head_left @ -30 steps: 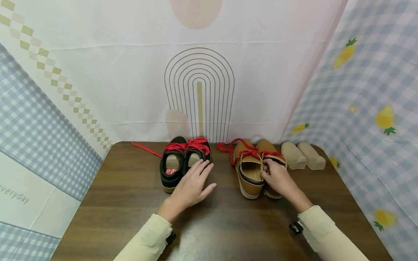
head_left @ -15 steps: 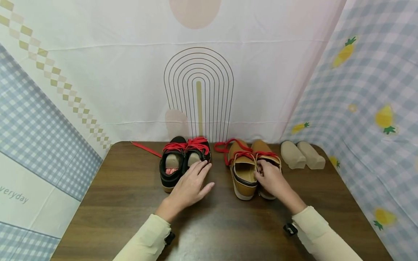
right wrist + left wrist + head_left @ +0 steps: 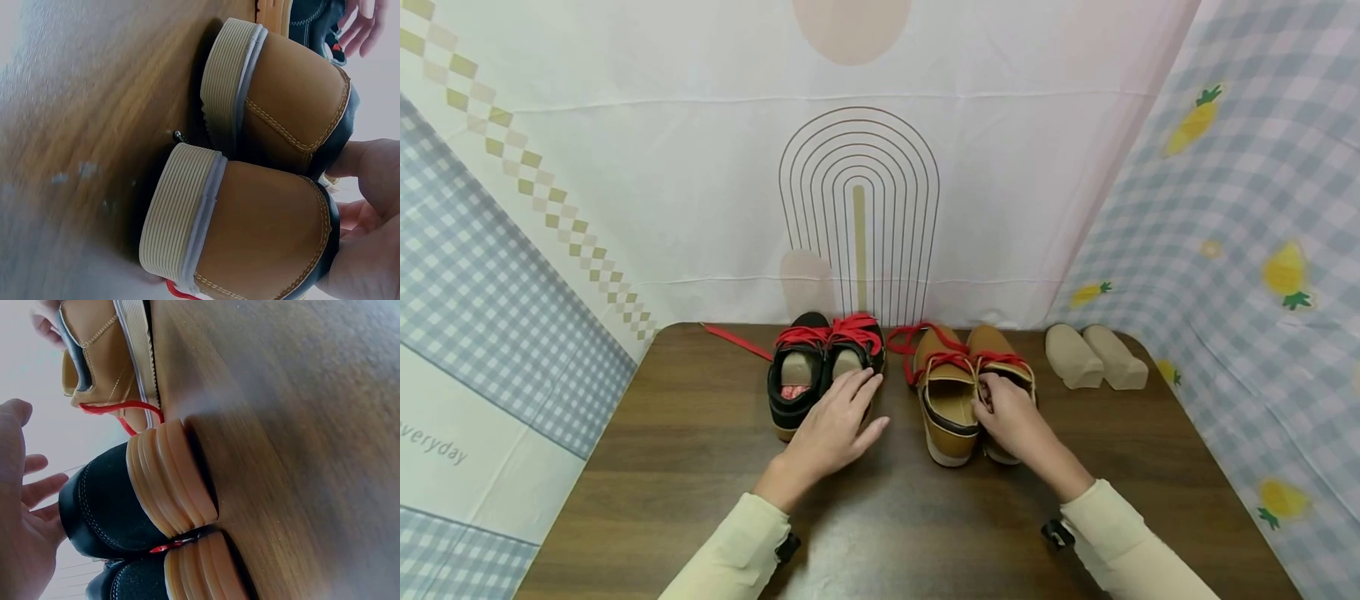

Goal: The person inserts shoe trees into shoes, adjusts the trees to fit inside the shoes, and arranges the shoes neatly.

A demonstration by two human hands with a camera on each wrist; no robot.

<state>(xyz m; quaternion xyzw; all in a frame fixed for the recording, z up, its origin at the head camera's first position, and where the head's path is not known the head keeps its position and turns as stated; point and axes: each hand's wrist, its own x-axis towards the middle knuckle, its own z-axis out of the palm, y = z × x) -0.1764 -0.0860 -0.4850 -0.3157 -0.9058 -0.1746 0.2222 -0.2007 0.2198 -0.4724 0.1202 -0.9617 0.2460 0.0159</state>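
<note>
Two tan shoes with red laces stand side by side right of centre, the left one (image 3: 951, 408) showing its hollow inside. My right hand (image 3: 1011, 417) pinches their adjoining inner collars; in the right wrist view its thumb and fingers (image 3: 359, 215) are at the collars above the tan heels (image 3: 269, 219). To the left stand two black shoes (image 3: 790, 408) with red laces and beige inserts (image 3: 796, 369). Over the right black shoe, my left hand (image 3: 827, 425) rests with fingers extended; the left wrist view has this hand (image 3: 28, 512) beside the black heel (image 3: 106, 500).
Two beige shoe inserts (image 3: 1073, 358) (image 3: 1116, 358) lie at the table's back right. A red strip (image 3: 737, 340) lies left of the black shoes. Patterned cloth (image 3: 700, 208) hangs behind the brown table (image 3: 700, 500) and along both sides.
My right hand and both tan shoes have moved left, closer to the black shoes. My left hand has stayed nearly in place over the black shoe.
</note>
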